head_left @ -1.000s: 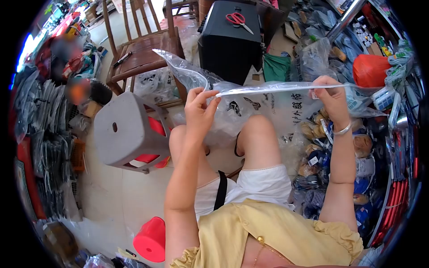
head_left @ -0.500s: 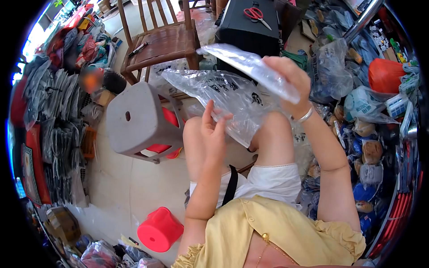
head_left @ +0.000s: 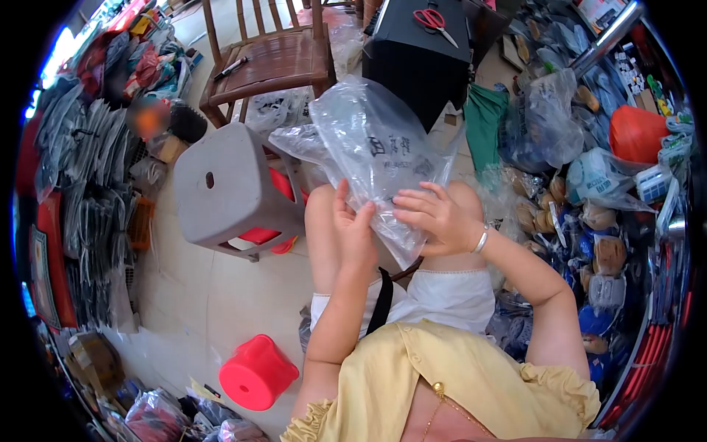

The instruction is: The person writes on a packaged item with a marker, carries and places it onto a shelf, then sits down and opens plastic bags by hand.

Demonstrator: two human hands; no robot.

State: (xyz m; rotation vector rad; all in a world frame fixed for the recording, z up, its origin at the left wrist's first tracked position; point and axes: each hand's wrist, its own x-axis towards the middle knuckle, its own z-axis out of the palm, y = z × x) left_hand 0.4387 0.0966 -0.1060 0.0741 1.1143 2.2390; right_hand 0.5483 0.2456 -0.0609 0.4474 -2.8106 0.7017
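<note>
A red stool (head_left: 258, 372) stands near left. Beyond it, over the knees, lie overlapping clear plastic bags (head_left: 375, 136); the left hand (head_left: 355, 227), thumb and forefinger apart, meets their left edge. The right hand (head_left: 442, 222) spreads its fingers on their right side; whether it grips, I cannot tell. Far off, scissors (head_left: 434, 23) top a black box (head_left: 420, 70).

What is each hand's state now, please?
Left hand: open, at the plastic bag.
Right hand: over this bag; whether it grips cannot be told.
</note>
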